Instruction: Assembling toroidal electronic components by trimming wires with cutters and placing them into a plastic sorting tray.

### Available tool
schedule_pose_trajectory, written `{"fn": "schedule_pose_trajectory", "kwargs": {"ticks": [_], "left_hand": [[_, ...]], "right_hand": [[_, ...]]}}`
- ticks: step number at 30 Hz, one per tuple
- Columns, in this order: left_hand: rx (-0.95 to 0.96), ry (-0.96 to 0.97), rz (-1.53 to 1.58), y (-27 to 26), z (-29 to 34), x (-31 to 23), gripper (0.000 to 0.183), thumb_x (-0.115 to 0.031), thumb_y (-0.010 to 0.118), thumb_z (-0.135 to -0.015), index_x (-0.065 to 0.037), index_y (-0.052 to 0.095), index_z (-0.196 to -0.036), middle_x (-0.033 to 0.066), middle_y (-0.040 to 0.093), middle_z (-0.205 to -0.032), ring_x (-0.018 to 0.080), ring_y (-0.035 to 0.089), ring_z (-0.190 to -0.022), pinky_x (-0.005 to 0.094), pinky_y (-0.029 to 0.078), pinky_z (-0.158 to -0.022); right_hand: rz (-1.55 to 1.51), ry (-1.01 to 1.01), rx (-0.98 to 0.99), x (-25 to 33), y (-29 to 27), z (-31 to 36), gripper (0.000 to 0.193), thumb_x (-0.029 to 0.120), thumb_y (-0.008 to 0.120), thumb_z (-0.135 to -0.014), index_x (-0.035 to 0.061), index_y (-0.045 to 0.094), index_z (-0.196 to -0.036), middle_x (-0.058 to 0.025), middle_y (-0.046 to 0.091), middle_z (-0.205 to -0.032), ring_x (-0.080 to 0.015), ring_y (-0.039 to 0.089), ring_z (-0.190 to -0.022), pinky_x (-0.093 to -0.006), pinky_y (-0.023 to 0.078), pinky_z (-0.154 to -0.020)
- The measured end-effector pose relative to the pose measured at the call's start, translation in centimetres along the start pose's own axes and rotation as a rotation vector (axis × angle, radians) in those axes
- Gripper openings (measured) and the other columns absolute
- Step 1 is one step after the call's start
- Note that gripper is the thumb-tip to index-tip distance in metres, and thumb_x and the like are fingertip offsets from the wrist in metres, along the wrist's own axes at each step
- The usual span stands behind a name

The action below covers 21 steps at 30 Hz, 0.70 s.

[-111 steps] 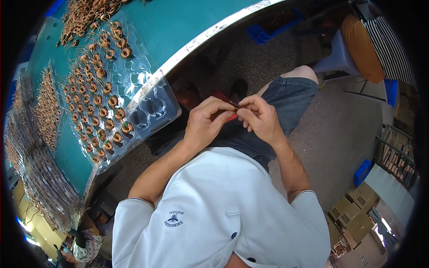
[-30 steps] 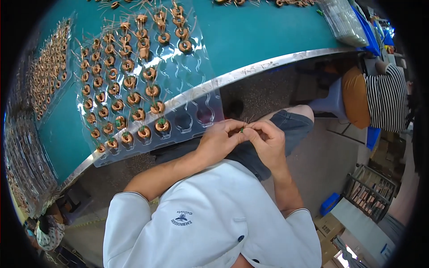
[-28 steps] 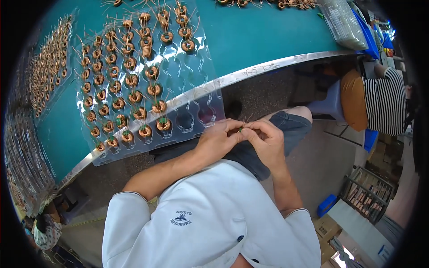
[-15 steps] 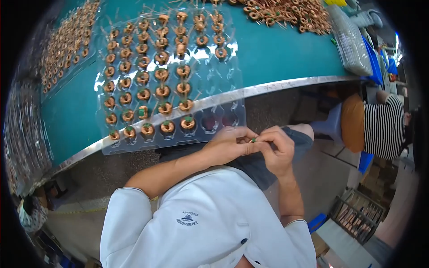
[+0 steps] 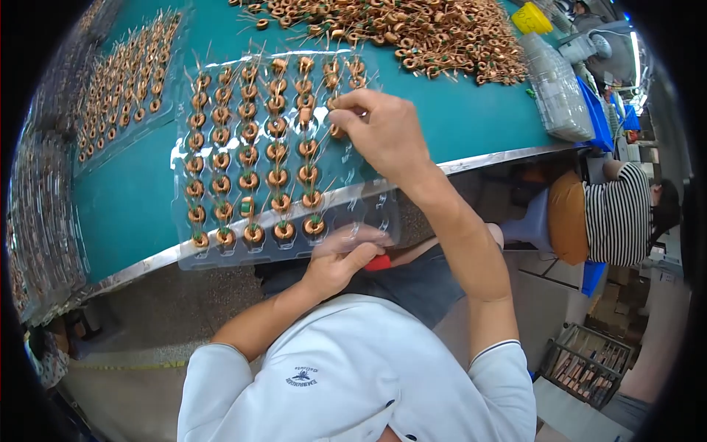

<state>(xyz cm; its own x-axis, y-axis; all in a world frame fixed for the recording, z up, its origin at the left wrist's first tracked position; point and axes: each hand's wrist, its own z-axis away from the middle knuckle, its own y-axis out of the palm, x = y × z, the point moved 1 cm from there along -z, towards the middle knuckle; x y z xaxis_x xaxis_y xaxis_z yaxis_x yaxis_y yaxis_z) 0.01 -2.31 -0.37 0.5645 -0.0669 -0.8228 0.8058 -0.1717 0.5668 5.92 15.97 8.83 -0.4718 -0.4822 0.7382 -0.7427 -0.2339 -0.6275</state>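
Observation:
A clear plastic tray (image 5: 221, 259) holds rows of copper-wound ring coils, many with wire leads sticking up. It reaches over the table's near edge. My right hand (image 5: 387, 136) is over the tray's right part, its thumb and index finger closed on a copper coil (image 5: 336, 132) in an upper row; the fingers partly hide it. Below the tray's near right corner, my left hand (image 5: 340, 259) is closed around a red object (image 5: 378, 263), perhaps a tool handle. Most of that object is hidden by the hand.
A big heap of loose coils (image 5: 442, 37) lies at the back of the green table (image 5: 125, 214). Another filled tray (image 5: 129, 92) is at left, near stacked clear trays (image 5: 44, 199). More clear trays (image 5: 556, 88) stand at right. A person in a striped top (image 5: 618, 214) sits beyond.
My hands, together over my lap before, have parted. The right has moved up and away to the tray. The left has shifted slightly left and down, and the red object now shows in it.

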Motion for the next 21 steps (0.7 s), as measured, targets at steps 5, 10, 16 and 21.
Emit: {"fn": "schedule_pose_trajectory", "kwargs": {"ticks": [5,10,16,21], "left_hand": [[-0.052,0.088,-0.074,-0.1,0.2,0.4,0.024,-0.015,0.058,-0.097,0.003,0.063,-0.113,0.0155,0.065,-0.112,0.0231,0.064,-0.102,0.0332,0.051,-0.089],[-0.06,0.091,-0.128,-0.1,-0.6,0.5,0.025,-0.018,0.061,-0.096,0.002,0.064,-0.111,0.0138,0.067,-0.106,0.0221,0.064,-0.1,0.0324,0.051,-0.088],[-0.021,0.049,-0.169,-0.7,-0.8,0.1,0.025,-0.017,0.059,-0.097,0.003,0.065,-0.109,0.0143,0.064,-0.107,0.0198,0.064,-0.093,0.0303,0.053,-0.079],[-0.088,-0.051,-0.148,-0.1,-0.1,-0.9,0.017,-0.01,0.061,-0.095,0.002,0.068,-0.103,0.0106,0.068,-0.1,0.0181,0.064,-0.092,0.0296,0.05,-0.083]], "right_hand": [[0.072,-0.023,-0.282,-1.2,-4.2,-0.1,0.013,0.009,0.072,-0.081,0.0028,0.07,-0.092,-0.0113,0.07,-0.081,-0.0186,0.067,-0.065,-0.0287,0.051,-0.058],[0.353,0.025,-0.363,-9.1,-8.0,-2.1,0.024,0.013,0.075,-0.079,0.0079,0.071,-0.101,-0.0078,0.067,-0.085,-0.023,0.063,-0.071,-0.0353,0.051,-0.067],[0.511,0.061,-0.256,-10.9,-8.7,-4.3,0.039,0.03,0.081,-0.074,0.0082,0.069,-0.105,-0.0105,0.066,-0.087,-0.0261,0.064,-0.083,-0.0369,0.051,-0.073],[0.274,0.136,-0.151,-10.4,-9.2,-4.8,0.037,0.031,0.075,-0.083,0.0047,0.066,-0.107,-0.014,0.07,-0.093,-0.0226,0.067,-0.09,-0.0347,0.052,-0.079]]}}
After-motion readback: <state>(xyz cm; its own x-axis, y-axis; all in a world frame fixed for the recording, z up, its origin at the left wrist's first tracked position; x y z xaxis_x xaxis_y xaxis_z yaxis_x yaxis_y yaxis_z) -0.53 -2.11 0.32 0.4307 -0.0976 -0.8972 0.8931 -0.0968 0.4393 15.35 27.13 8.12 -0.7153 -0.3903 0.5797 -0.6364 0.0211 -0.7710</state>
